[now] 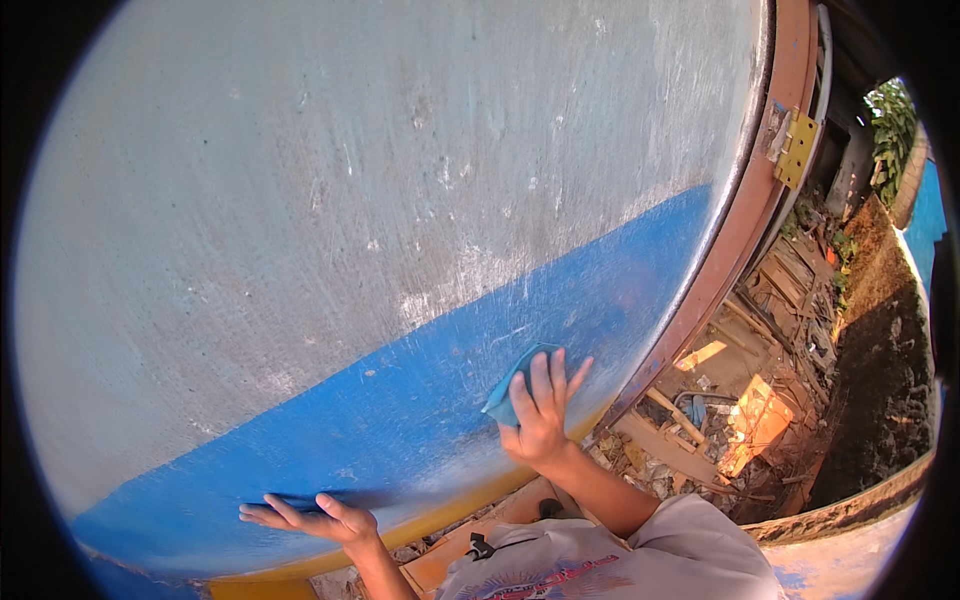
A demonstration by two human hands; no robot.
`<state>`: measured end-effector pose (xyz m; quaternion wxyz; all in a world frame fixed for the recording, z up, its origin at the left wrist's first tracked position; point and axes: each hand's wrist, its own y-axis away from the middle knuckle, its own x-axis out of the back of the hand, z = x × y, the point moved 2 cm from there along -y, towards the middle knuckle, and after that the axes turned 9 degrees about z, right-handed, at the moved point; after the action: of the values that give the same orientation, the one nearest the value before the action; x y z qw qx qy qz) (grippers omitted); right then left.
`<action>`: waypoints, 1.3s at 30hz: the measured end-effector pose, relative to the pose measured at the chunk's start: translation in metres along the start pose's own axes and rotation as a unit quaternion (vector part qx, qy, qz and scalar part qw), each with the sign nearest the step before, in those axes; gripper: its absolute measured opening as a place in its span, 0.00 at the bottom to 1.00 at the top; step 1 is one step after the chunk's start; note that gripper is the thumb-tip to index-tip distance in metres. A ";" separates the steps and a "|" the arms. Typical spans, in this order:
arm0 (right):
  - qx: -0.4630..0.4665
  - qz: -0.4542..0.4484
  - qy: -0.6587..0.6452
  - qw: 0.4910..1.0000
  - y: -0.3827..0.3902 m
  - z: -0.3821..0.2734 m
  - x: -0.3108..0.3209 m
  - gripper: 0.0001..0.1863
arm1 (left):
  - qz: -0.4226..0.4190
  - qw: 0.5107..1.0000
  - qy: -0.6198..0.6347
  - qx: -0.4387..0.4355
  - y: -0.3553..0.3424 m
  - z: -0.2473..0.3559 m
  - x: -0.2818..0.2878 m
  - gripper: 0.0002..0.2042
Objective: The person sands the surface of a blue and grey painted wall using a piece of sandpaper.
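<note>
My right hand (pixel 541 428) presses a blue-green sheet of sandpaper (pixel 500 402) flat against the blue band (pixel 420 385) of a painted wall. Its fingers are spread over the sheet, pointing up, and the palm side is hidden. Lower and to the left, my left hand (pixel 330 518) is open beside the same blue band, fingers stretched out to the left and holding nothing. Whether its fingertips touch the wall I cannot tell. Above the band the wall is grey (pixel 300 220), with pale scuffs and whitish scratched patches, most of them along the edge between the two colours.
A yellow strip (pixel 450 513) runs along the wall's foot. At right the wall ends at a reddish-brown frame (pixel 705 265) with a brass hinge (pixel 797 150). Past it, broken boards and rubble (pixel 760 420) cover the ground beside a low, dark-stained wall (pixel 875 400).
</note>
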<state>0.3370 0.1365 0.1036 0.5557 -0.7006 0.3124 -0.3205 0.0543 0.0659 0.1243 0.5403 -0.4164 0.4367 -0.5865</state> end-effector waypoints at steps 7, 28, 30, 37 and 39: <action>0.026 0.015 -0.022 0.999 -0.074 0.007 0.001 0.33 | -0.020 0.999 -0.029 -0.011 0.004 -0.009 0.003 0.31; -0.235 0.099 -0.008 0.967 -0.056 0.102 0.036 0.30 | 0.050 0.993 -0.105 -0.026 0.004 -0.001 -0.004 0.33; -0.144 0.063 0.022 0.987 -0.038 0.098 0.036 0.30 | 0.053 0.997 -0.049 0.000 0.007 0.009 -0.006 0.33; -0.371 0.045 0.048 0.926 0.024 0.131 0.046 0.31 | 0.092 0.995 -0.048 -0.009 0.008 0.014 -0.009 0.32; -0.326 0.095 0.010 0.941 -0.026 0.143 0.053 0.31 | 0.108 0.992 -0.058 -0.004 0.015 0.006 -0.013 0.31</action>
<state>0.4846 0.1822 0.1096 0.3219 -0.8071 0.4704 -0.1537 0.0651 0.0778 0.1109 0.6234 -0.4019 0.4495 -0.4978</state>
